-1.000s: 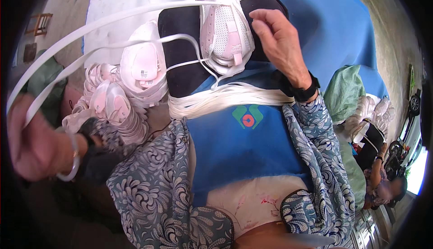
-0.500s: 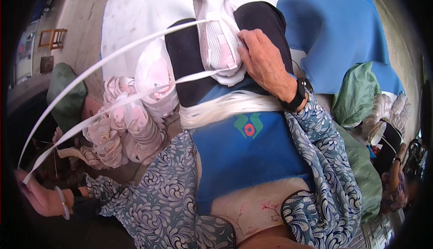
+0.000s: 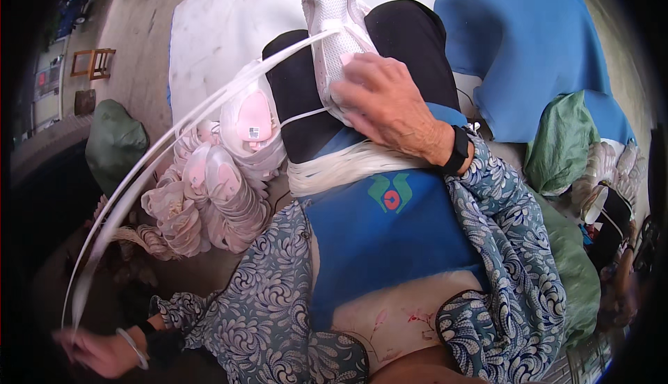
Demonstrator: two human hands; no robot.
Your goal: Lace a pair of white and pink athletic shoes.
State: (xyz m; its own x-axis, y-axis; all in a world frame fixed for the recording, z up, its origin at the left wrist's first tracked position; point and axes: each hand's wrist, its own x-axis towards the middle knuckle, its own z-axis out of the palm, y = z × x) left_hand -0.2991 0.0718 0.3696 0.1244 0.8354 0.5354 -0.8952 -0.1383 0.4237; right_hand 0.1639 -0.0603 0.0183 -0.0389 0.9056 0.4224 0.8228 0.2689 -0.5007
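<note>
A pink and white mesh shoe [image 3: 332, 15] lies across my black-clad knees, its toe pointing away. My right hand [image 3: 396, 109] is over its lower half with fingers bent onto it, hiding that part; the fingertips are slightly blurred. A flat white shoelace [image 3: 202, 114] runs from the shoe in a long double arc to the lower left. There my left hand [image 3: 104, 353], blurred, is closed on the lace, with the arm stretched out to the side. A bundle of white laces [image 3: 348, 168] lies across my lap, above a blue apron [image 3: 396, 245].
Stacked pink shoe uppers [image 3: 216, 196] stand left of my knees, with a white and pink shoe upper [image 3: 254, 130] beside them. A white sheet [image 3: 223, 29] is beyond. Blue cloth [image 3: 522, 50] and a green sack [image 3: 560, 140] are at right; another person's arm [image 3: 623, 279] shows there.
My left hand has moved down and inward, bringing the two lace strands closer together. My right hand has shifted left, from the shoe's side onto its lower part.
</note>
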